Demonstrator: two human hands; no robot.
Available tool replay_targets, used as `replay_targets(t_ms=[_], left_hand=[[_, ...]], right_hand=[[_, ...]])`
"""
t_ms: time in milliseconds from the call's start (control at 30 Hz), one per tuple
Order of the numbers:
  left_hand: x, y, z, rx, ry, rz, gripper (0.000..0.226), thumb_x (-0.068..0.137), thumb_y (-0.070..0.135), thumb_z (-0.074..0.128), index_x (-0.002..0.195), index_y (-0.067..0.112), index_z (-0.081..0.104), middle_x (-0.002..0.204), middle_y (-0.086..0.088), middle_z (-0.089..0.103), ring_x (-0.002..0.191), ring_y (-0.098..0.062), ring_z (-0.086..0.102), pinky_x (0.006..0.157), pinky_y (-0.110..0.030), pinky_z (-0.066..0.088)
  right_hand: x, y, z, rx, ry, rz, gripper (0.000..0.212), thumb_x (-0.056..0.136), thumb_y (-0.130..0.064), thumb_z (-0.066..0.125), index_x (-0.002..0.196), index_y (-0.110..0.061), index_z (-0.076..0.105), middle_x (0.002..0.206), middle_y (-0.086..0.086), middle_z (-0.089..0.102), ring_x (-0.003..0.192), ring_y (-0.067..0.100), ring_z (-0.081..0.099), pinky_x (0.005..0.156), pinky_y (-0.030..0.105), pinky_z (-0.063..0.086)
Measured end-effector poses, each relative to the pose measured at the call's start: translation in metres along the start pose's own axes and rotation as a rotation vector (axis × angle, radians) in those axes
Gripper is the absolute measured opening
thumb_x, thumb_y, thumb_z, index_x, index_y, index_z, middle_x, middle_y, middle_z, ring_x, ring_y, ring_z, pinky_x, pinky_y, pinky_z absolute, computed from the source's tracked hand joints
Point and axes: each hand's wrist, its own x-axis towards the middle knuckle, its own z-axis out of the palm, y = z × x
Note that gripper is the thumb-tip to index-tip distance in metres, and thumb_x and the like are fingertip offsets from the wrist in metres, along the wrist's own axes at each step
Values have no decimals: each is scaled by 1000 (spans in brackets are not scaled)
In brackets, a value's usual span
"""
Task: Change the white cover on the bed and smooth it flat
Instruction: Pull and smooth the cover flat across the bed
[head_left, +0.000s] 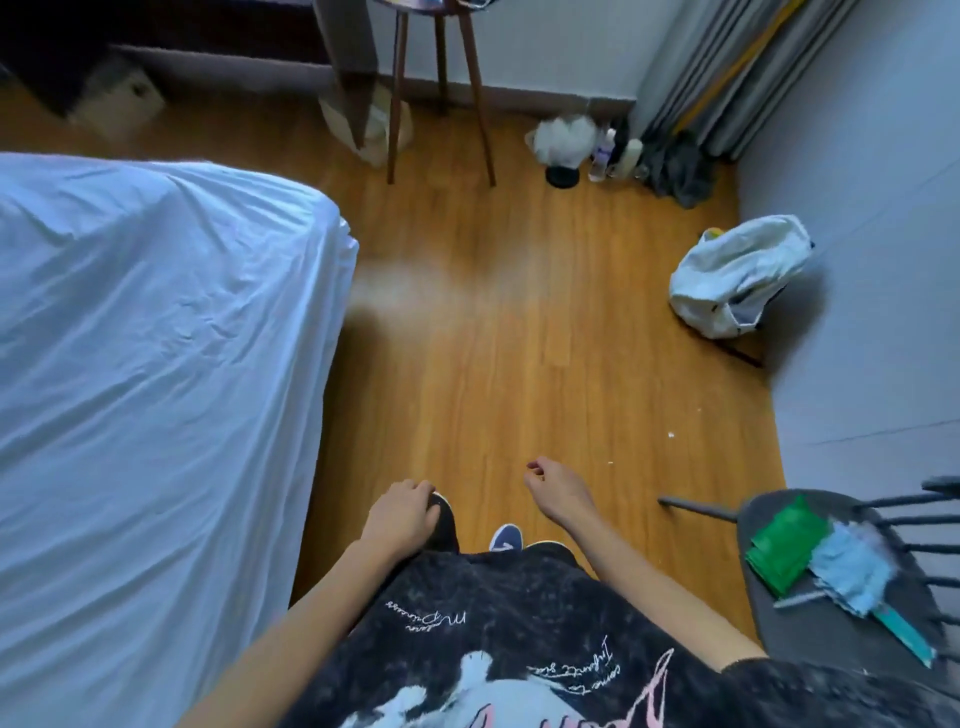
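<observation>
The white cover (145, 364) lies wrinkled on the bed. Left hand (402, 514) and right hand (558, 488) hang loose over the floor (519, 338), holding nothing.

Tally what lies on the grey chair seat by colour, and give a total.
Green: 1, the flat green plastic packet
Light blue: 1, the fluffy light-blue duster with a teal handle
Total: 2, both on the grey wooden chair

White cover (156, 338) on bed, wrinkled, hands (402, 514) empty
</observation>
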Motion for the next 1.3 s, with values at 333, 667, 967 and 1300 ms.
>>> replay_targets(t_ms=[333, 667, 967, 1300], left_hand=[[209, -25, -151, -180, 42, -157, 41, 99, 35, 43, 137, 20, 49, 136, -4, 53, 119, -19, 53, 96, -32, 48], [386, -51, -358, -151, 89, -100, 43, 99, 32, 42, 138, 17, 48, 136, -6, 52, 122, -23, 49, 95, -35, 43], [549, -137, -506, -332, 158, -319, 33, 97, 28, 44, 123, 12, 56, 122, -10, 61, 114, -28, 55, 89, -36, 45], [633, -215, -643, -678, 292, -636, 39, 97, 29, 47, 132, 16, 53, 131, -6, 56, 122, -25, 50, 96, -36, 44]], right_hand=[[197, -142, -120, -113, -86, -104, 39, 98, -31, 42, 133, -16, 53, 135, 6, 56, 120, 23, 53, 97, 34, 44], [362, -329, -261, -213, -35, -174, 37, 98, -32, 44, 131, -18, 54, 133, 1, 58, 120, 21, 53, 96, 33, 44], [563, -528, -339, -507, -157, -390, 35, 97, -30, 43, 127, -16, 56, 127, 9, 59, 114, 28, 55, 92, 36, 45], [705, -767, -382, -883, -358, -620, 41, 98, -35, 43, 134, -17, 50, 132, 8, 57, 120, 25, 53, 98, 33, 42]])
